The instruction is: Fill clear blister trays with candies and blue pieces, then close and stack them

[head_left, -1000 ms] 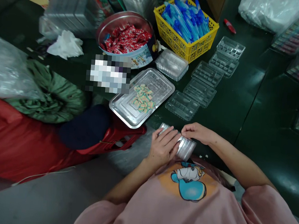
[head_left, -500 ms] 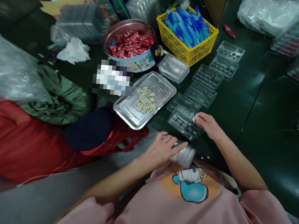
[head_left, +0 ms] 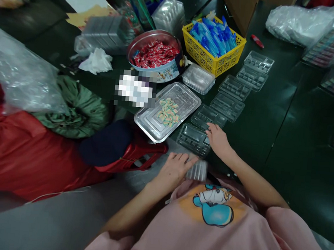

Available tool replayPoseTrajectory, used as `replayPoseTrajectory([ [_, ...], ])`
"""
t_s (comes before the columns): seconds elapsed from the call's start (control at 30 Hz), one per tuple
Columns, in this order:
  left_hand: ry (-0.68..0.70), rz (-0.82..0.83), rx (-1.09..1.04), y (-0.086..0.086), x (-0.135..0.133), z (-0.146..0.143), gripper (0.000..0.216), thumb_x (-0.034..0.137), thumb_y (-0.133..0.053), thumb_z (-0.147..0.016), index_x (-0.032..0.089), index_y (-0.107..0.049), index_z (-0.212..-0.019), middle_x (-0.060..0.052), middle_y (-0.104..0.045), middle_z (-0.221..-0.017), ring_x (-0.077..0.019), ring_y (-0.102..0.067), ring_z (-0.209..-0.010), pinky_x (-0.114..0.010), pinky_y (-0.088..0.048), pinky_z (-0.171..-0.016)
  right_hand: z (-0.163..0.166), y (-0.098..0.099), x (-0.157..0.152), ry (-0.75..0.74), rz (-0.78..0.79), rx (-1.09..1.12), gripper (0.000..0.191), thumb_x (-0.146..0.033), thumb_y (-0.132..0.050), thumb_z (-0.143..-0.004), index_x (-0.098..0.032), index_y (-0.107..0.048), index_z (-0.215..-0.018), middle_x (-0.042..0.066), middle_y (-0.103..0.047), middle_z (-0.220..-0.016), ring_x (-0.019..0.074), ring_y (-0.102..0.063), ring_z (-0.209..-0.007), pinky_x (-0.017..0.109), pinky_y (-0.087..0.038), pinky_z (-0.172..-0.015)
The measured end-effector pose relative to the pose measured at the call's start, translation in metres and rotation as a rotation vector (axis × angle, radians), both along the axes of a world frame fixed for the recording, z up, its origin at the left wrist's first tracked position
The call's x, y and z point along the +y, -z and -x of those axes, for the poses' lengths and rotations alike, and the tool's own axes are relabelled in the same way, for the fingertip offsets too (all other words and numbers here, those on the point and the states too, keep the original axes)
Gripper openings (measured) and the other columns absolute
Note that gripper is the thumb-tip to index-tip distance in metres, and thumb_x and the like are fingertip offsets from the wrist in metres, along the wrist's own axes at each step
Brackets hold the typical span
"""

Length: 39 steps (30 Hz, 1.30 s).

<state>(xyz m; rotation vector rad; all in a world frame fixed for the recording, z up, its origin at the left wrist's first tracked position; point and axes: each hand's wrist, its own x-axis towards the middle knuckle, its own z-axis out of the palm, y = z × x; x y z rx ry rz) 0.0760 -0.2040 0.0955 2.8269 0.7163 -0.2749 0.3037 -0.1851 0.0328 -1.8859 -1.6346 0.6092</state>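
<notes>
My left hand (head_left: 176, 167) is closed on a stack of clear plastic blister trays (head_left: 198, 171) close to my shirt. Just beyond it, a single clear compartment tray (head_left: 192, 141) lies on the dark green table. My right hand (head_left: 219, 141) is over that tray's right edge, fingers stretched out and holding nothing; whether the fingertips touch it I cannot tell. Another clear tray (head_left: 207, 116) lies right behind, and several more (head_left: 228, 106) run away from me in a slanting row. To their left is a metal tray (head_left: 146, 124) with small green-and-tan pieces (head_left: 168, 112).
A round tin (head_left: 168, 73) of red packets stands behind the metal tray, beside a yellow basket (head_left: 215, 63) of blue items. A clear container stack (head_left: 199, 78) sits before the basket. A red stool (head_left: 144, 154) is at left; packed trays (head_left: 329, 45) are stacked at right.
The nearest tray has moved down and left, now lying flat at the row's near end. My right hand has released it and opened. My left hand still holds the stack, slightly further left.
</notes>
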Motion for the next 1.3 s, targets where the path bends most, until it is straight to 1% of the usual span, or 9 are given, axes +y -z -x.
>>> replayPoseTrajectory([
  [0.13,-0.002,0.015,-0.011,-0.003,0.001,0.001,0.064,0.018,-0.067,-0.078,0.021,-0.046,-0.139,-0.009,-0.057,-0.102,-0.0264,-0.052,-0.092,-0.039,-0.033,-0.078,0.002,-0.005,-0.024,-0.242,-0.124,-0.259,0.037,-0.026,-0.051,-0.094,-0.018,-0.059,-0.129,0.017,-0.055,-0.137,0.0332,-0.044,-0.128,0.049,-0.039,-0.098],
  [0.3,0.03,0.011,-0.025,-0.011,-0.005,0.005,0.063,0.005,-0.055,-0.078,0.021,-0.046,-0.139,-0.009,-0.058,-0.102,-0.0249,-0.053,-0.091,-0.038,-0.033,-0.076,0.008,0.016,-0.042,-0.584,-0.14,-0.305,0.048,-0.042,-0.064,-0.088,-0.022,-0.06,-0.13,0.015,-0.049,-0.146,0.0352,-0.035,-0.138,0.055,-0.029,-0.107],
  [0.57,0.085,-0.005,-0.07,-0.035,-0.021,-0.012,0.065,0.015,-0.059,-0.08,0.021,-0.042,-0.143,-0.011,-0.057,-0.104,-0.0272,-0.051,-0.092,-0.041,-0.035,-0.079,0.021,0.021,-0.026,-0.318,-0.094,-0.257,0.052,-0.042,-0.063,-0.088,-0.015,-0.058,-0.133,0.02,-0.048,-0.146,0.0368,-0.035,-0.139,0.054,-0.034,-0.104],
  [0.7,0.167,-0.004,-0.15,-0.046,-0.025,-0.04,0.065,0.022,-0.062,-0.083,0.022,-0.04,-0.144,-0.011,-0.057,-0.11,-0.0272,-0.052,-0.094,-0.042,-0.035,-0.082,-0.022,-0.002,-0.047,-0.181,-0.066,0.155,0.03,-0.037,-0.055,-0.094,-0.02,-0.067,-0.116,0.013,-0.066,-0.123,0.0253,-0.059,-0.115,0.043,-0.044,-0.096],
  [0.8,0.268,-0.031,-0.197,-0.047,-0.022,-0.078,0.063,0.02,-0.06,-0.084,0.023,-0.04,-0.144,-0.011,-0.057,-0.111,-0.0272,-0.052,-0.097,-0.042,-0.036,-0.085,-0.076,-0.028,-0.083,-0.131,0.072,0.585,0.032,-0.043,-0.051,-0.095,-0.016,-0.069,-0.097,0.008,-0.071,-0.09,0.0175,-0.065,-0.082,0.032,-0.05,-0.078],
  [0.93,0.386,-0.121,-0.262,-0.026,-0.008,-0.138,0.048,0.014,-0.052,-0.088,0.025,-0.05,-0.134,-0.011,-0.059,-0.113,-0.0266,-0.055,-0.103,-0.044,-0.038,-0.092,-0.135,-0.052,-0.128,-0.142,0.229,0.8,0.037,-0.05,-0.06,-0.088,-0.014,-0.069,-0.086,0.003,-0.065,-0.076,0.0134,-0.058,-0.071,0.027,-0.046,-0.069],
  [1.03,0.455,-0.171,-0.345,-0.001,0.001,-0.172,0.044,0.009,-0.048,-0.089,0.025,-0.055,-0.129,-0.01,-0.06,-0.121,-0.0262,-0.053,-0.118,-0.048,-0.033,-0.105,-0.156,-0.05,-0.143,-0.041,0.266,0.833,0.034,-0.048,-0.07,-0.08,-0.014,-0.069,-0.082,0.001,-0.063,-0.073,0.0115,-0.054,-0.069,0.026,-0.042,-0.068],
  [1.17,0.445,-0.202,-0.459,0.02,0.001,-0.186,0.046,0.01,-0.051,-0.089,0.023,-0.054,-0.133,-0.012,-0.054,-0.14,-0.0317,-0.038,-0.139,-0.054,-0.026,-0.112,-0.165,-0.037,-0.147,0.068,0.31,0.973,0.033,-0.046,-0.073,-0.075,-0.013,-0.069,-0.079,-0.001,-0.059,-0.067,0.0095,-0.05,-0.062,0.023,-0.038,-0.061],
  [1.3,0.44,-0.188,-0.428,0.02,-0.003,-0.182,0.048,0.01,-0.048,-0.089,0.018,-0.051,-0.136,-0.015,-0.051,-0.144,-0.0322,-0.035,-0.141,-0.055,-0.026,-0.112,-0.172,-0.021,-0.135,0.151,0.202,0.924,0.029,-0.042,-0.065,-0.083,-0.015,-0.071,-0.089,0.002,-0.064,-0.077,0.0111,-0.055,-0.069,0.023,-0.041,-0.061],
])
